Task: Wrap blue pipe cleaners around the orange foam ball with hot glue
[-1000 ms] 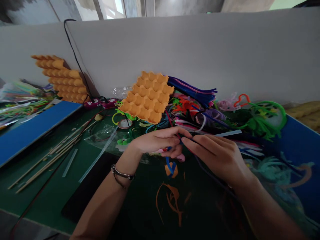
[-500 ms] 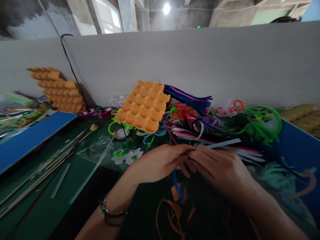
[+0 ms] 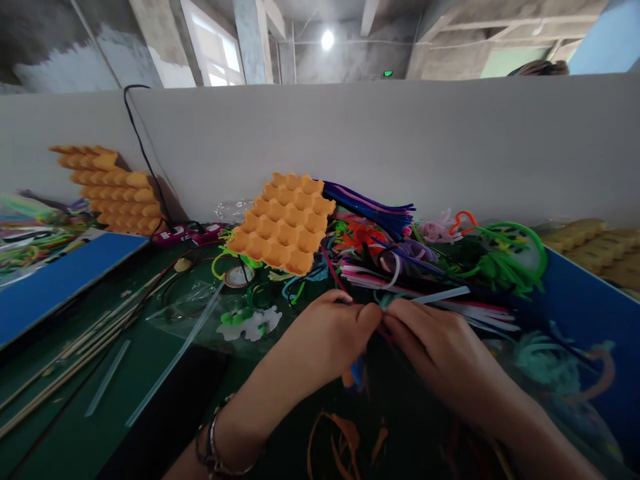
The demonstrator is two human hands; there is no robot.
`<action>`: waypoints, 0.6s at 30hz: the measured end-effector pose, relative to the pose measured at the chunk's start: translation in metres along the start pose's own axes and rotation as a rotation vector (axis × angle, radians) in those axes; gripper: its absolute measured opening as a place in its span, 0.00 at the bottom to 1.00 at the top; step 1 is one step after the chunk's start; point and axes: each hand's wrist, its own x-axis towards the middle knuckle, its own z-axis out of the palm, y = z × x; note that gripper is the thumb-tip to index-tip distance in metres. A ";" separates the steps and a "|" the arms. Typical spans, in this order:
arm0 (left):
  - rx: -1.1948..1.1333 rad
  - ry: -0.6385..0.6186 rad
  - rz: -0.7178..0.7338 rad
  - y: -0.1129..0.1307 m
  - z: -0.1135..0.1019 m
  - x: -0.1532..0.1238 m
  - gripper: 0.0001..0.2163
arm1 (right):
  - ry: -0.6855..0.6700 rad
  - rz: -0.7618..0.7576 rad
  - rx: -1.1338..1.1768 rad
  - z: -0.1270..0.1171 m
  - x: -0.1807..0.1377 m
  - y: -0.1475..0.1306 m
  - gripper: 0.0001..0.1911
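Observation:
My left hand is closed, thumb and forefinger pinched together close to the fingertips of my right hand. Below its curled fingers hangs a blue strip that looks like a pipe cleaner, with a small orange piece at its lower end. My right hand is closed too, fingertips pressed together; whatever they pinch is hidden. Orange scraps lie on the dark table under the hands. A translucent glue stick shows just beyond my right hand.
An orange egg tray leans over heaped craft pieces. Behind my right hand are bundles of pipe cleaners. Thin wooden sticks and another glue stick lie at left. Blue boards and a pale partition bound the table.
My left hand has turned, its thumb and forefinger now pinched where its fingers were stretched toward the right hand. The blue strip is more hidden, and the orange piece has risen off the scraps.

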 end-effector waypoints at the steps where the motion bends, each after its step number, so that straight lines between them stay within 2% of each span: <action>1: 0.028 0.049 0.023 0.000 0.000 0.000 0.06 | -0.038 0.118 0.169 0.001 0.001 -0.001 0.17; 4: 0.025 0.181 0.058 -0.002 0.000 -0.002 0.10 | -0.200 0.440 0.752 0.007 0.003 -0.003 0.21; 6: -0.110 0.213 0.019 -0.005 -0.002 -0.004 0.11 | -0.240 0.498 0.931 0.011 0.003 -0.003 0.22; 7: -0.227 0.201 -0.010 -0.007 -0.003 -0.004 0.12 | -0.200 0.473 0.893 0.012 0.002 -0.002 0.21; 9: -0.527 0.125 -0.070 -0.012 -0.006 -0.005 0.12 | -0.010 0.315 0.624 0.013 0.000 0.000 0.14; 11: -0.834 0.017 -0.140 -0.015 -0.007 -0.005 0.12 | 0.188 0.035 0.246 0.013 -0.003 0.003 0.04; 14: -1.162 -0.099 -0.240 -0.016 -0.008 -0.004 0.12 | 0.306 -0.361 -0.155 0.010 -0.008 0.008 0.07; 16: -1.273 -0.142 -0.280 -0.015 -0.009 -0.003 0.12 | 0.323 -0.448 -0.253 0.008 -0.010 0.009 0.07; 18: -1.323 -0.162 -0.285 -0.014 -0.010 -0.003 0.11 | 0.343 -0.452 -0.291 0.006 -0.012 0.008 0.08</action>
